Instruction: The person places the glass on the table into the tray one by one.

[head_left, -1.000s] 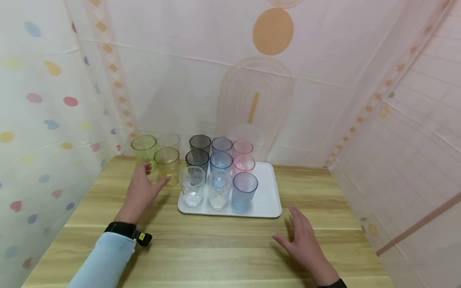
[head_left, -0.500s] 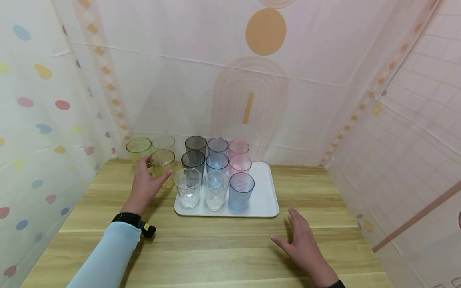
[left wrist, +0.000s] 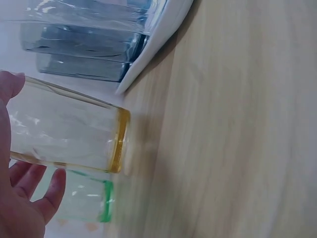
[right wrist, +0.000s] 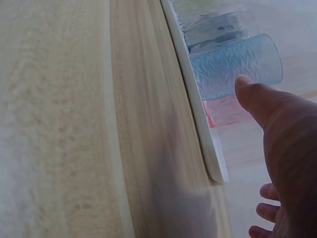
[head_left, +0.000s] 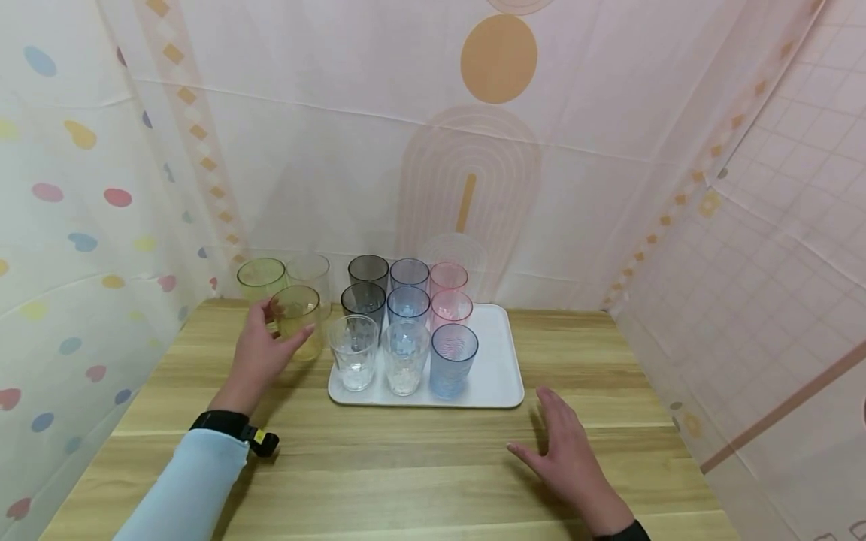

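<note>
Right hand (head_left: pixel 571 462): nearest the viewer, flat above or on the desk (head_left: pixel 406 466), fingers spread and straight, holding nothing. It lies in front of the tray's near right corner, apart from it. In the right wrist view the thumb (right wrist: pixel 252 96) points toward the blue cup (right wrist: pixel 235 69) without touching it.

Left hand (head_left: pixel 260 353): further in, left of the tray (head_left: pixel 497 368). Thumb and fingers are curled round the yellow cup (head_left: pixel 298 319), gripping its side wall. The left wrist view shows the thumb tip (left wrist: pixel 10 84) on one side of the cup (left wrist: pixel 64 134) and the fingers (left wrist: pixel 47 193) on the other. The cup's base is at or just above the desk; contact cannot be told. The cup is off the tray, just beside its left edge, near the clear cup (head_left: pixel 353 349).

Tray: white, rectangular, mid-desk. Nine cups stand upright on it in three rows. Near row: clear cup, second clear cup (head_left: pixel 404 355), blue cup (head_left: pixel 453 357). Middle row: grey cup (head_left: pixel 363 300), pale blue cup (head_left: pixel 408 304), pink cup (head_left: pixel 451 308). Far row: grey (head_left: pixel 368 269), pale blue (head_left: pixel 409 272), pink (head_left: pixel 448 276).

Off the tray, behind the held cup: green cup (head_left: pixel 260 276) and a colourless cup (head_left: pixel 307 269), both upright near the far left corner of the desk.

Patterned curtains (head_left: pixel 501 150) enclose the desk on three sides.
</note>
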Motion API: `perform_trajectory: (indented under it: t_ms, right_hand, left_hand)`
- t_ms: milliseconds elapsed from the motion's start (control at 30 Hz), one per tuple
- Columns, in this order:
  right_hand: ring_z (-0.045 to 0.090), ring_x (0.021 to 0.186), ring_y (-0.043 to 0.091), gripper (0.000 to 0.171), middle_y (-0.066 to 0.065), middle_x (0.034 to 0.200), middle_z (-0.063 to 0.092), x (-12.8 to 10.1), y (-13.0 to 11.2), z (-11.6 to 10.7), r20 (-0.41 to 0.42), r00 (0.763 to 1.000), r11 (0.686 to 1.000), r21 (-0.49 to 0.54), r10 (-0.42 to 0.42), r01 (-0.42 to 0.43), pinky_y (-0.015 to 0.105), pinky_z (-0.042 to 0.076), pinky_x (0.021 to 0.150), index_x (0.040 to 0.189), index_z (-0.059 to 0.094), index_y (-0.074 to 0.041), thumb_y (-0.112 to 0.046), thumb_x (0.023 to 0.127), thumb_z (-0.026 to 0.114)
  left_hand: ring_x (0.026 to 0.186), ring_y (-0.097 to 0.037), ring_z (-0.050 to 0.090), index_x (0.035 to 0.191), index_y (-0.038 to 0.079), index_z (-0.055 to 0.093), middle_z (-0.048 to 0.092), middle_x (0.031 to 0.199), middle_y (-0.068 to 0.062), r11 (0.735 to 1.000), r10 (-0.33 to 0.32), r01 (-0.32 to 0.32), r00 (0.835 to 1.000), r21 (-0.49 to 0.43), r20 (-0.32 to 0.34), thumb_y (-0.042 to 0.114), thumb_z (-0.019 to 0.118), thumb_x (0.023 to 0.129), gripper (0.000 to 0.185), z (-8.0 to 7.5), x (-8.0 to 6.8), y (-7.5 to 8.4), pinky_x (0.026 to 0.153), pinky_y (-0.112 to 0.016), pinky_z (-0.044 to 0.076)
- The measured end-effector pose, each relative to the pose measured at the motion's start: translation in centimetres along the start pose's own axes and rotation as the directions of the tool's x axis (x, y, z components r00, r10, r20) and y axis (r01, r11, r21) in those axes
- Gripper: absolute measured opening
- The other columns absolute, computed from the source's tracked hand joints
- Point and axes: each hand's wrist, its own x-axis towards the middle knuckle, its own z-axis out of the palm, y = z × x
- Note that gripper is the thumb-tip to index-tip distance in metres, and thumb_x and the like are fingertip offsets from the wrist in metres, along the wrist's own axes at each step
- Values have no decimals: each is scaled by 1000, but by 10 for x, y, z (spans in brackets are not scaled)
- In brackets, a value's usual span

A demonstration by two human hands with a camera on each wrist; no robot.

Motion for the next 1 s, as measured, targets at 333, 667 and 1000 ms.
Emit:
perform_trajectory:
  t_ms: [333, 667, 1000]
  right_hand:
    - [42, 154, 51, 110, 28, 170, 41, 3, -4, -1, 1, 1000, 1000, 16, -16, 16, 70, 38, 123, 169, 33, 2, -50, 92, 91]
    - [40, 155, 51, 110, 27, 170, 41, 10, -14, -2, 33, 999, 994, 106, -15, 11, 70, 37, 124, 171, 32, -2, -47, 91, 92]
    - [42, 155, 47, 108, 24, 169, 45, 22, -40, 2, 16, 992, 959, 260, -124, 116, 67, 38, 124, 170, 34, -2, -32, 88, 97]
  left_hand:
    - [138, -42, 50, 166, 0, 32, 54, 149, -23, 994, 102, -108, 986, 35, 128, 40, 89, 97, 98, -44, -35, 18, 105, -53, 54]
    - [125, -30, 63, 150, 9, 46, 65, 137, -10, 963, 219, -263, 888, 55, 405, 34, 94, 93, 79, -62, -78, 58, 98, -27, 59]
    - [125, -26, 67, 145, 14, 53, 68, 135, -5, 946, 311, -310, 792, -94, 526, 37, 99, 84, 80, -21, -104, 96, 101, -40, 62]
